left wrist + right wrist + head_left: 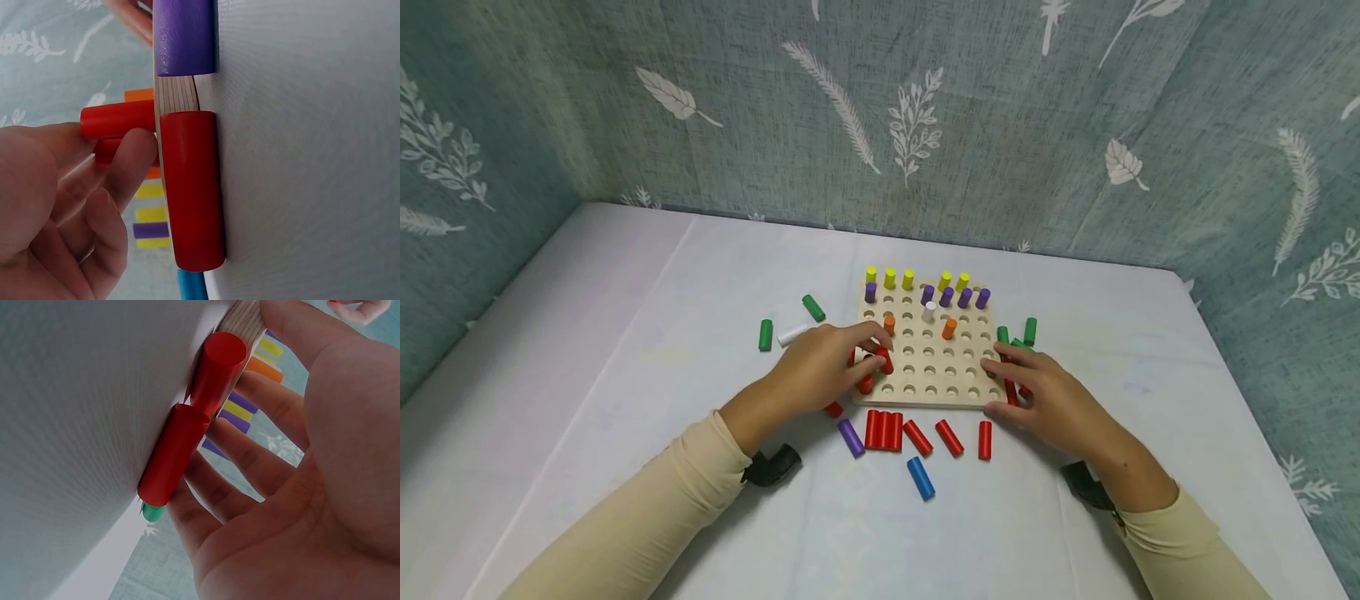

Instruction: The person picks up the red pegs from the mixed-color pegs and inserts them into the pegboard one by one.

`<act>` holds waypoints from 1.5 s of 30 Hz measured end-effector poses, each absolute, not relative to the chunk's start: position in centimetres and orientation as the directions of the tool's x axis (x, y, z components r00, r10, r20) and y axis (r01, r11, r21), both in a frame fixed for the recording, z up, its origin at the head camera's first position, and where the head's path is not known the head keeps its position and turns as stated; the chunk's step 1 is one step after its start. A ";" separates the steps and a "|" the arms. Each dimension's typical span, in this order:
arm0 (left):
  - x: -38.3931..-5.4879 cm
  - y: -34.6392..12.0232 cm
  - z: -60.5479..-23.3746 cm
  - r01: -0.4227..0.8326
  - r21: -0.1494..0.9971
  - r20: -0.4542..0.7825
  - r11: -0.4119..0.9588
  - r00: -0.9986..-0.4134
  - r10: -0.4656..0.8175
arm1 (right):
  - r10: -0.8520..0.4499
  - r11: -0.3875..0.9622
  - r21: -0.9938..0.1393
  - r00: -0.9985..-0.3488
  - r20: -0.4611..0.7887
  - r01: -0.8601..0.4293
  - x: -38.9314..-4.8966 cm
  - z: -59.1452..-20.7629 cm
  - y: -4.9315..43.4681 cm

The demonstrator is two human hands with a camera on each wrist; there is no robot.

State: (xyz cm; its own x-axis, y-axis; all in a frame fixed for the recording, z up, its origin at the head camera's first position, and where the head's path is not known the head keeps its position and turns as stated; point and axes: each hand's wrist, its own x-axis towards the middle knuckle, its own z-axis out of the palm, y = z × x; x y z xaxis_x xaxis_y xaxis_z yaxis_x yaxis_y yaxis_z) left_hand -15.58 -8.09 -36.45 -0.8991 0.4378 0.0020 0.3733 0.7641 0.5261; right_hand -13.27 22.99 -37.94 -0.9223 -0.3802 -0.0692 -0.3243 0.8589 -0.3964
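A wooden pegboard (928, 398) with rows of holes lies on the table, with colored pegs standing in it. My left hand (820, 362) is over its left front part, thumb and fingers pinching a tilted red peg (885, 361) low over the holes. Another red peg (866, 384) stands by the thumb; in the left wrist view, a red peg (117, 119) rises from the board edge close to the fingers. My right hand (1048, 396) rests at the board's right edge, fingers loosely spread, thumb near the front corner. Red pegs (174, 453) lie beside that edge under the palm.
Yellow pegs (890, 278) and purple pegs (965, 297) stand in the back rows, with a white peg (929, 312) and orange pegs (950, 328) nearer. Loose red pegs (884, 431), a purple peg (851, 437) and a blue peg (921, 478) lie in front. Green pegs (765, 335) lie at both sides.
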 end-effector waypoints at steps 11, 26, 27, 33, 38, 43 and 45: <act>-15.5 -8.1 -36.4 0.366 0.538 0.010 0.759 -0.903 0.429 | -0.374 0.862 -0.398 -0.923 -0.084 -0.313 -13.2 -37.7 22.9; -15.4 -8.1 -36.5 0.351 0.555 -0.004 0.754 -0.906 0.424 | -0.373 0.864 -0.396 -0.923 -0.092 -0.310 -13.1 -37.9 23.0; -15.4 -8.1 -36.5 0.353 0.556 0.000 0.752 -0.905 0.424 | -0.372 0.865 -0.395 -0.924 -0.091 -0.309 -13.1 -37.9 23.0; -15.5 -8.1 -36.5 0.348 0.566 -0.006 0.747 -0.905 0.425 | -0.372 0.865 -0.394 -0.924 -0.086 -0.312 -13.2 -37.9 22.9; -15.5 -8.2 -36.4 0.352 0.567 -0.008 0.745 -0.902 0.432 | -0.376 0.865 -0.388 -0.923 -0.078 -0.319 -13.2 -37.8 22.9; -15.5 -8.2 -36.5 0.351 0.576 -0.018 0.738 -0.897 0.441 | -0.372 0.865 -0.388 -0.926 -0.068 -0.319 -13.2 -37.9 22.9; -15.5 -8.2 -36.6 0.344 0.581 -0.038 0.737 -0.894 0.446 | -0.373 0.864 -0.392 -0.925 -0.077 -0.316 -13.2 -38.0 22.9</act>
